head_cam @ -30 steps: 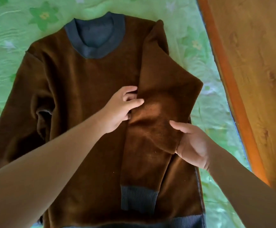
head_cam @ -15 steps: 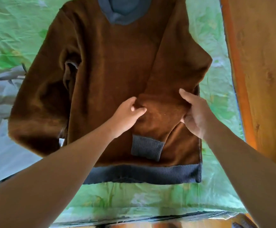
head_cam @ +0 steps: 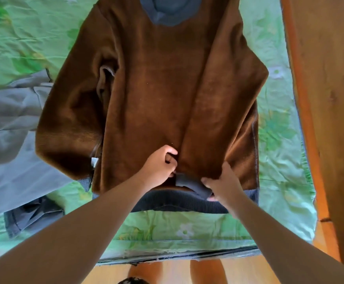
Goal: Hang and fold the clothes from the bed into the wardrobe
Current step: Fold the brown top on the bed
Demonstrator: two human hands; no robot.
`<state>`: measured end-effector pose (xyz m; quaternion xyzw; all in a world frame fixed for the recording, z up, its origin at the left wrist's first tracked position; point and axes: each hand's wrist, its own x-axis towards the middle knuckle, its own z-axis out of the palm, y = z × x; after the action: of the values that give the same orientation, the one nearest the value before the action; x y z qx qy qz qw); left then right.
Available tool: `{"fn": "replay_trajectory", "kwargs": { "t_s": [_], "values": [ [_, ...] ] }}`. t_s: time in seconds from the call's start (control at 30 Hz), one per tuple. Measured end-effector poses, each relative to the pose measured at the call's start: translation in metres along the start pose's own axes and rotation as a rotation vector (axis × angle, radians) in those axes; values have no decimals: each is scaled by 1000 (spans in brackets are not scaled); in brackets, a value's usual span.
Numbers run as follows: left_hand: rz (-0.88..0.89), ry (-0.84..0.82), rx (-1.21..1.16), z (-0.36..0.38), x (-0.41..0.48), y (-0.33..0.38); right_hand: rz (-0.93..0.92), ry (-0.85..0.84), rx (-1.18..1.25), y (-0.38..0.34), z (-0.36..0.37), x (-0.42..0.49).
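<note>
— What are the fingers (head_cam: 206,180) doing down by the hem band (head_cam: 163,201)?

— Those are the right hand (head_cam: 220,184)'s. They're curled round the grey cuff (head_cam: 185,180), thumb on top, holding it just above the hem band. I'd say that's to line the cuff up square before letting go.

— And the other one?

— The left hand (head_cam: 159,168) sits a little higher above the hem band. Its fingers are bent in, pinching the inner edge of the folded sleeve (head_cam: 218,119), probably so the fleece doesn't slide while the cuff is set.

— So where's the garment itself?

— The brown sweater (head_cam: 158,89) lies flat on the green bed sheet (head_cam: 187,228), collar at the far end, hem band nearest the person. That sleeve runs down the front towards the hem band. The other sleeve (head_cam: 70,119) bulges out to the left of it, only loosely doubled up, so I'd guess it gets folded next.

— Anything else about?

— A grey garment (head_cam: 9,119) lies up and to the left of the hem band, a dark denim piece (head_cam: 29,218) lower left, and a wooden panel (head_cam: 327,99) stands well off to its right.
</note>
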<state>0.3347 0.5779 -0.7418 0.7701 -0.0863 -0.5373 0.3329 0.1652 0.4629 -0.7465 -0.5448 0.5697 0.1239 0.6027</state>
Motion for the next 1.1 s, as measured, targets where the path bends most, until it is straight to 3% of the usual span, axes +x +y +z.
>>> {"fn": "replay_trajectory", "kwargs": {
  "t_s": [0.07,0.13,0.27,0.33,0.4,0.5,0.6,0.7,0.77,0.83,0.9,0.93,1.0,1.1],
  "values": [
    [-4,-14,32,-2,-5,-9,20,107,-62,7,8,1],
    [-24,-61,-2,-5,-11,-14,29,210,55,1,15,-4],
    [-11,-162,-128,-6,-25,-15,62,128,298,-5,29,-21],
    [7,-186,-160,-7,-30,-14,22,178,314,-1,32,-26],
    [62,-204,-21,-9,-30,-21,-31,233,152,6,34,-29],
    [105,-132,284,-11,-32,-38,27,160,-169,14,39,-36],
    [148,-93,370,-24,-35,-45,36,231,-584,2,38,-39],
    [350,127,490,-56,-34,-48,-104,394,-686,-32,42,-41],
    [522,407,588,-92,-37,-46,-257,335,-699,-64,60,-37],
    [588,721,702,-134,-41,-41,-379,206,-749,-99,89,-26],
    [447,916,764,-178,-44,-43,-475,91,-801,-136,128,-16],
    [331,918,734,-195,-42,-47,-535,42,-815,-154,147,-13],
    [115,784,537,-224,-37,-60,-631,-77,-802,-185,193,-10],
    [0,673,287,-252,-36,-76,-591,-208,-670,-212,255,-16]
  ]
}}
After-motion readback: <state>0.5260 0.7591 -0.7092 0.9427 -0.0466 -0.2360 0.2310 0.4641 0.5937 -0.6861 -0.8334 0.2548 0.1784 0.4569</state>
